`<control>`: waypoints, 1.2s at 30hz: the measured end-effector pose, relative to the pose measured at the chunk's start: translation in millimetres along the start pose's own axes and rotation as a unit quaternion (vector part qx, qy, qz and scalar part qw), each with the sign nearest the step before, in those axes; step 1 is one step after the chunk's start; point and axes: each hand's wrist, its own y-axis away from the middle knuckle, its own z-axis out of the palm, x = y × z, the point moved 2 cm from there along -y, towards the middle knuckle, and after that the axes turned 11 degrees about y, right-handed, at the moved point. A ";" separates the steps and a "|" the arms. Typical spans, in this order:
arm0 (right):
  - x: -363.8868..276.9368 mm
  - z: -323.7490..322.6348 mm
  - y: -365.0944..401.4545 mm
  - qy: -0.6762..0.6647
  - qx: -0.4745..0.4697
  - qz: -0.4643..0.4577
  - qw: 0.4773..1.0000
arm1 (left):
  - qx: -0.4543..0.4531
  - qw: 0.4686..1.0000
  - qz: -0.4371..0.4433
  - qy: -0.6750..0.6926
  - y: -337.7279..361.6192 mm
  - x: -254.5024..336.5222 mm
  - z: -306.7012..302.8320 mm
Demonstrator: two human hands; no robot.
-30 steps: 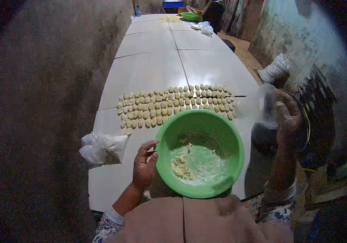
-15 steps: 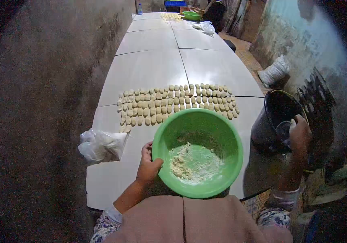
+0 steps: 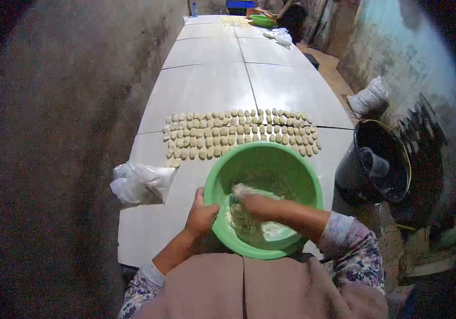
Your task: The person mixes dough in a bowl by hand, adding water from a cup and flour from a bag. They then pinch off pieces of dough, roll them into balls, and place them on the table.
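A green plastic basin (image 3: pixel 318 199) stands at the near edge of the table, tilted slightly toward me. My left hand (image 3: pixel 201 217) is closed on its left rim, thumb at the edge. Inside it, my right hand (image 3: pixel 257 204) reaches down at the left side, its whitened fingertips blurred by motion. Under and around that hand lie white flour (image 3: pixel 277 232) and clumps of pale dough (image 3: pixel 238 220), partly hidden by the hand and forearm. Beyond the basin, several rows of small dough pieces (image 3: pixel 209 133) cover the tabletop.
To the right stands a black bucket (image 3: pixel 347 170) with a clear plastic cup (image 3: pixel 379 166) inside. A plastic bag of white powder (image 3: pixel 143 181) lies at the table's left edge. Farther off are a white sack (image 3: pixel 369 98), a green basin (image 3: pixel 262 21) and a person (image 3: pixel 292 21) at the table's far end.
My right hand has left the clear cup in the bucket and moved left into the green basin. My left hand still holds the rim. The whole view has shifted slightly.
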 end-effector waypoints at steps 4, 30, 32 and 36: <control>-27.8 34.1 33.9 0.279 -0.034 -0.169 0.945 | -0.020 0.999 0.017 0.047 -14.0 -16.8 -9.0; 41.2 -54.3 -11.0 0.266 0.248 0.061 0.930 | -0.040 0.997 0.059 -0.002 -19.8 -5.1 -4.3; 26.5 -33.3 -32.4 0.171 0.294 0.021 0.940 | -0.030 0.991 0.124 -0.035 -38.1 -30.3 -12.8; -27.7 10.2 -4.8 0.230 -0.010 -0.113 0.967 | -0.004 1.000 0.001 0.031 -17.8 1.5 -9.8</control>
